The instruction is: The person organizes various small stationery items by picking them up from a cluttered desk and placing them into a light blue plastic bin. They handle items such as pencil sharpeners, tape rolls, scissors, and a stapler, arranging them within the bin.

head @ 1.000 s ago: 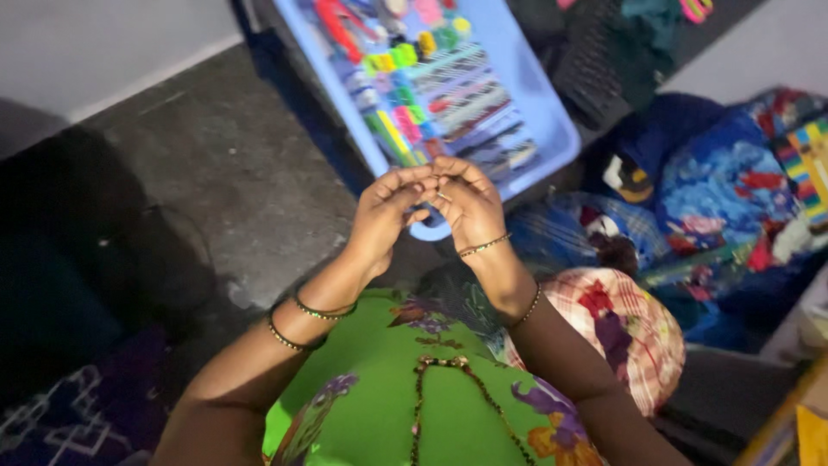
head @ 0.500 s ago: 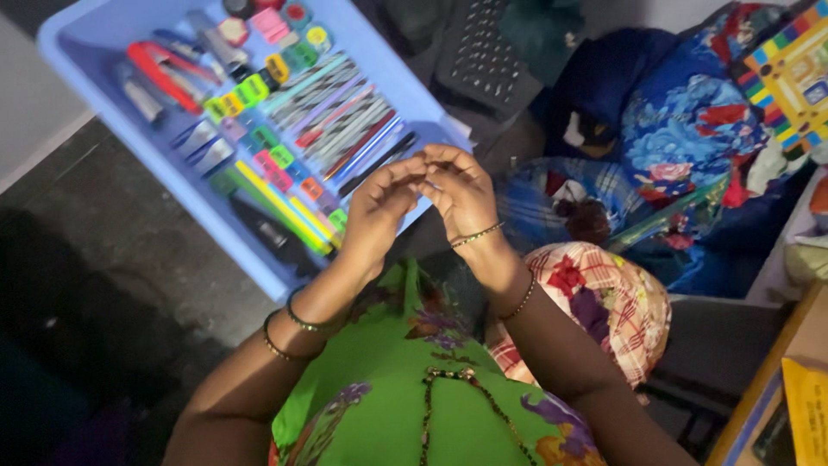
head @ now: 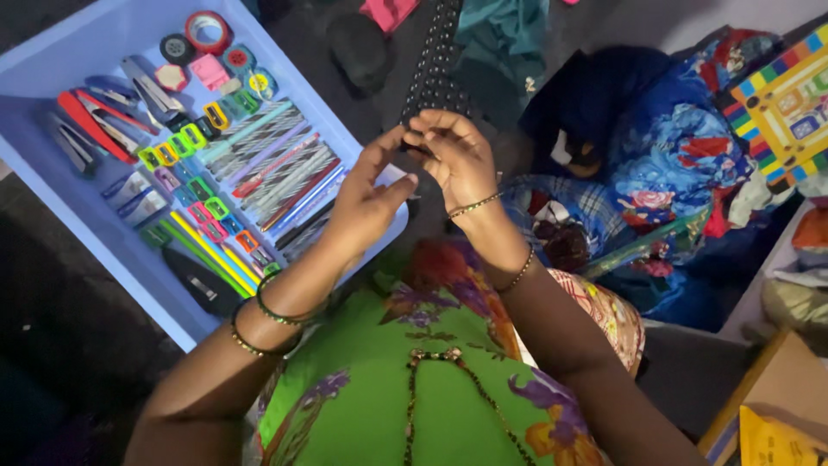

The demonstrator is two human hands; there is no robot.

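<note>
My left hand [head: 366, 203] and my right hand [head: 457, 155] meet fingertip to fingertip in the middle of the view, above my lap. A small pale piece [head: 393, 177], too small to identify, is pinched between them, under my left thumb. Both wrists carry thin bangles. Just left of my hands lies a blue tray [head: 60, 216] holding staplers, tape rolls, coloured clips and rows of pens. My left forearm crosses the tray's near corner. A green flowered garment [head: 379, 406] covers my lap below the hands.
A strip of black beaded fabric [head: 440, 60] runs up behind my hands. Blue flowered cloth [head: 681, 164] and checked cloth are heaped at the right. A bright patterned box [head: 789, 108] sits far right, a cardboard box [head: 776, 406] at bottom right. Dark floor lies at the left.
The view has swung, so the blue tray now sits further left and lower. My hands stay joined at the fingertips and have risen slightly in the picture.
</note>
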